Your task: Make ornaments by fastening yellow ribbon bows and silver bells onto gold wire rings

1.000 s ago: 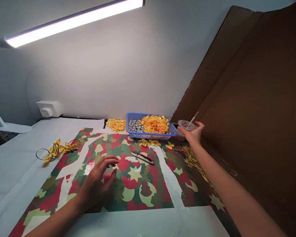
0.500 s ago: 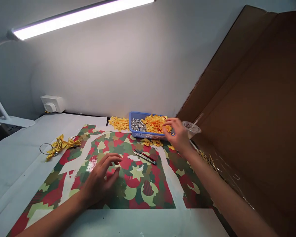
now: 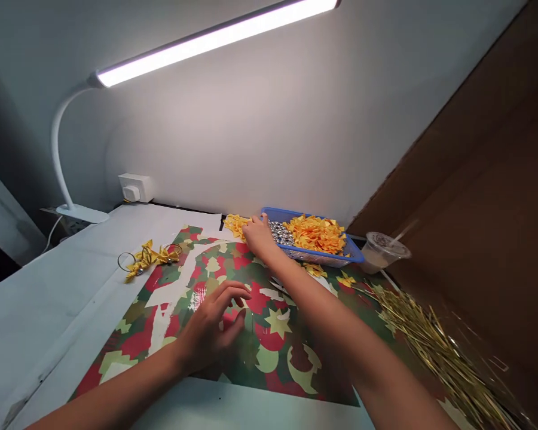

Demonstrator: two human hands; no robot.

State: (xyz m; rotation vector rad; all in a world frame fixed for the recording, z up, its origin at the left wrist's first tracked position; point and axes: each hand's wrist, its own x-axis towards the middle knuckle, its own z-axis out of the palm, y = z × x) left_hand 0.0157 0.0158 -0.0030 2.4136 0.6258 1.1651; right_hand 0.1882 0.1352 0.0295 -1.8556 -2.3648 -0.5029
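Right hand: the right hand (image 3: 259,236) reaches to the near left corner of the blue plastic basket (image 3: 311,254), right beside a loose pile of yellow ribbon pieces (image 3: 235,226); its grip is curled downward, fingers bunched, and whether it pinches a piece I cannot tell

Left hand: the left hand (image 3: 213,319) hangs low over the wrapping paper (image 3: 130,334), its grip loosely spread, fingers curved and holding nothing

Basket: it holds silver beads (image 3: 280,233) at the left and a heap of orange-yellow ribbon pieces (image 3: 316,234) at the right

Desk: the desk (image 3: 49,280) carries the paper, with yellow ribbon bows on metal rings (image 3: 150,258) at its far left

Right side: a plastic cup with a straw (image 3: 381,251) stands just past the basket, and gold tinsel strands (image 3: 434,352) lie in the near right corner
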